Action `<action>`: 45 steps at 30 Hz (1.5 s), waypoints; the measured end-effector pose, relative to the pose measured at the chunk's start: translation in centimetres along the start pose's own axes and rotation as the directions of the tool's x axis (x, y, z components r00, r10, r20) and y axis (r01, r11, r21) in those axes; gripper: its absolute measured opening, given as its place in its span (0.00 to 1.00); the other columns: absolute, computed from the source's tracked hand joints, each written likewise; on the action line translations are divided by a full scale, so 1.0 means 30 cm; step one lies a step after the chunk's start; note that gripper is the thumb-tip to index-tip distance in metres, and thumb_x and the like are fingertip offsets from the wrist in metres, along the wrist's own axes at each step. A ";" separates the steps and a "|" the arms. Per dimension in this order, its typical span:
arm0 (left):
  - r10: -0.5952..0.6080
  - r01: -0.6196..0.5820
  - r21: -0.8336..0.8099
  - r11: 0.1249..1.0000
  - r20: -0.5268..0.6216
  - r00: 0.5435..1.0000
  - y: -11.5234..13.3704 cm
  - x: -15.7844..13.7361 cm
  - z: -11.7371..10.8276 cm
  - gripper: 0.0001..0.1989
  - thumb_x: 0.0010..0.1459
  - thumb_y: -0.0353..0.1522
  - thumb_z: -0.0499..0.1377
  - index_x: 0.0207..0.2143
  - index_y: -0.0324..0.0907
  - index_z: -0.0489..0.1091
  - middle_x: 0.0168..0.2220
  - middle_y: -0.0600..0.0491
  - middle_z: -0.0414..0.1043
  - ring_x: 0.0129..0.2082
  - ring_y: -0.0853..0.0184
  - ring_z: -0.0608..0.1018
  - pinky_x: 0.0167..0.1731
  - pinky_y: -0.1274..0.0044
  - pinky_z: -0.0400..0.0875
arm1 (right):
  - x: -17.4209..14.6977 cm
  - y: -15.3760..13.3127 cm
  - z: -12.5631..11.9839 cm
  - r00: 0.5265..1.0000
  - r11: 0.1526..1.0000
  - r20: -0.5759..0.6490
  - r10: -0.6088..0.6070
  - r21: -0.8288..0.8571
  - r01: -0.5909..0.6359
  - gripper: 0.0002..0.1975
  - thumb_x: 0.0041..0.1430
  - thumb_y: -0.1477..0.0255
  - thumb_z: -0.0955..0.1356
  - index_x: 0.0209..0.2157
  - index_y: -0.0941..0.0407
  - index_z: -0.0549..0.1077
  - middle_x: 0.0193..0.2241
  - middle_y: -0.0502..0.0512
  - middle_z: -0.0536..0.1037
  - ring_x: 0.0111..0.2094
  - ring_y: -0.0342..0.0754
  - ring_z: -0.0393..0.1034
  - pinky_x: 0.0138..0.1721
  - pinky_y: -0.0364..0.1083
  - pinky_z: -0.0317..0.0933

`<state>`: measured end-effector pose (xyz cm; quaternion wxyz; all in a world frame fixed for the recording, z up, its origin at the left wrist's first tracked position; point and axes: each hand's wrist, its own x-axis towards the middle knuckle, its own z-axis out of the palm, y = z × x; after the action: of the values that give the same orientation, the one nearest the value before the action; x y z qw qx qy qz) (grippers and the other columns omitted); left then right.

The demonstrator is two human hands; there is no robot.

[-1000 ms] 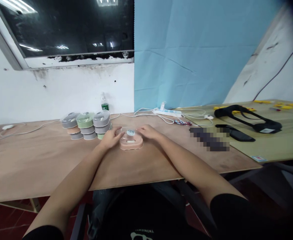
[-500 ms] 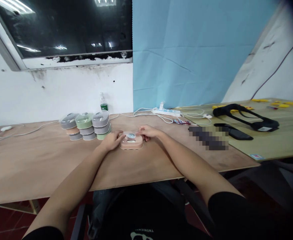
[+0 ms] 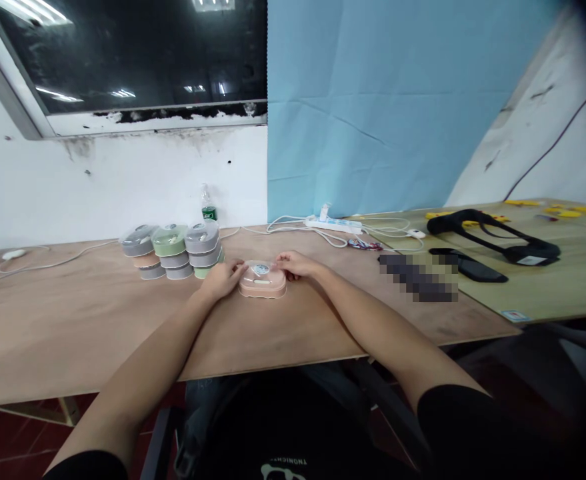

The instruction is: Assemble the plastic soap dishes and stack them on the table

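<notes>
A pink soap box (image 3: 263, 288) with a see-through lid and a round label on top rests on the wooden table in front of me. At its left side, my left hand (image 3: 221, 279) grips the lid edge, thumb and fingertips close together. My right hand (image 3: 295, 265) pinches the far right corner of the same lid with bent fingers. Whether the lid is raised from the base, I cannot tell. Left of my hands stand stacked soap boxes in grey (image 3: 203, 237), green (image 3: 169, 240) and pink, with clear lids.
Behind the stacks stands a green-labelled bottle (image 3: 208, 203). A white power strip (image 3: 333, 224) with cables lies along the wall. To the right are a blurred-out dark item (image 3: 417, 277), a black case (image 3: 467, 265) and a black strap-like frame (image 3: 493, 237). The table's front edge is near my forearms.
My left fingers have drawn back from the lid's top to its left edge. The right hand stays at the right corner, shifted slightly. The box stays in place.
</notes>
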<state>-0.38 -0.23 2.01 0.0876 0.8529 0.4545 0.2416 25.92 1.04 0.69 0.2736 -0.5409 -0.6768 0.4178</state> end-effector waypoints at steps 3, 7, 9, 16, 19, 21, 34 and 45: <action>0.002 -0.002 0.019 1.000 -0.011 1.000 0.005 -0.006 -0.007 0.22 0.62 0.46 0.47 0.47 0.45 0.71 0.40 0.51 0.77 0.39 0.63 0.77 0.38 0.75 0.68 | 0.002 0.005 -0.007 1.000 1.000 0.020 -0.007 0.000 0.007 0.18 0.51 0.57 0.71 0.33 0.57 0.67 0.15 0.43 0.68 0.13 0.36 0.61 0.10 0.35 0.48; 0.010 -0.008 0.056 0.998 -0.034 0.999 0.003 -0.009 -0.012 0.20 0.60 0.46 0.50 0.42 0.44 0.72 0.38 0.51 0.77 0.37 0.62 0.77 0.35 0.75 0.68 | 0.001 0.009 -0.011 0.999 1.000 0.039 -0.021 0.002 0.021 0.18 0.52 0.58 0.71 0.35 0.58 0.68 0.15 0.43 0.69 0.13 0.36 0.61 0.11 0.35 0.49; 0.031 -0.028 0.071 0.997 -0.042 0.999 0.001 -0.008 -0.012 0.19 0.59 0.46 0.51 0.39 0.44 0.73 0.38 0.51 0.77 0.38 0.61 0.77 0.36 0.74 0.68 | -0.001 0.005 -0.009 0.999 1.000 0.039 -0.016 0.005 0.016 0.18 0.52 0.58 0.71 0.34 0.58 0.68 0.15 0.43 0.68 0.13 0.36 0.61 0.11 0.35 0.48; 0.083 -0.082 0.052 0.995 -0.031 0.996 0.013 -0.008 -0.011 0.20 0.61 0.43 0.47 0.42 0.42 0.72 0.40 0.48 0.75 0.41 0.61 0.75 0.41 0.72 0.68 | -0.011 -0.019 0.011 1.000 1.000 -0.023 0.017 -0.003 -0.017 0.18 0.55 0.55 0.68 0.28 0.57 0.66 0.14 0.43 0.66 0.12 0.36 0.59 0.10 0.36 0.47; 0.096 -0.096 0.032 0.995 -0.021 0.995 0.016 -0.010 -0.012 0.20 0.62 0.43 0.46 0.42 0.42 0.72 0.42 0.48 0.75 0.42 0.62 0.75 0.42 0.72 0.67 | -0.008 -0.014 0.009 1.000 1.000 -0.017 0.011 0.004 -0.011 0.19 0.54 0.55 0.69 0.29 0.57 0.66 0.14 0.43 0.66 0.12 0.36 0.60 0.11 0.35 0.47; 0.105 -0.105 0.018 0.994 -0.021 0.994 0.015 -0.011 -0.012 0.21 0.63 0.44 0.46 0.42 0.42 0.72 0.42 0.48 0.74 0.42 0.62 0.75 0.43 0.73 0.67 | -0.003 -0.006 0.005 1.000 1.000 -0.007 0.004 0.014 -0.004 0.19 0.53 0.54 0.69 0.29 0.57 0.66 0.14 0.44 0.67 0.13 0.37 0.61 0.11 0.35 0.48; 0.165 -0.166 -0.008 0.986 -0.035 0.986 0.006 -0.007 0.004 0.21 0.63 0.45 0.46 0.42 0.42 0.72 0.43 0.48 0.73 0.42 0.63 0.74 0.43 0.73 0.67 | 0.002 0.019 -0.010 0.998 0.999 0.047 -0.033 0.029 0.032 0.17 0.55 0.58 0.69 0.35 0.57 0.68 0.14 0.43 0.69 0.13 0.37 0.62 0.12 0.35 0.49; 0.177 -0.177 -0.013 0.984 -0.040 0.983 0.006 -0.010 0.005 0.20 0.64 0.42 0.45 0.43 0.42 0.71 0.42 0.48 0.73 0.42 0.63 0.74 0.44 0.72 0.67 | 0.023 0.045 -0.022 0.990 0.999 0.137 -0.030 0.030 0.026 0.24 0.48 0.56 0.72 0.41 0.58 0.68 0.17 0.42 0.70 0.15 0.37 0.62 0.14 0.36 0.51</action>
<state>-0.34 -0.57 1.85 0.0639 0.8843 0.3765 0.2687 26.96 1.96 -0.21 0.2396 -0.4974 -0.6957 0.4595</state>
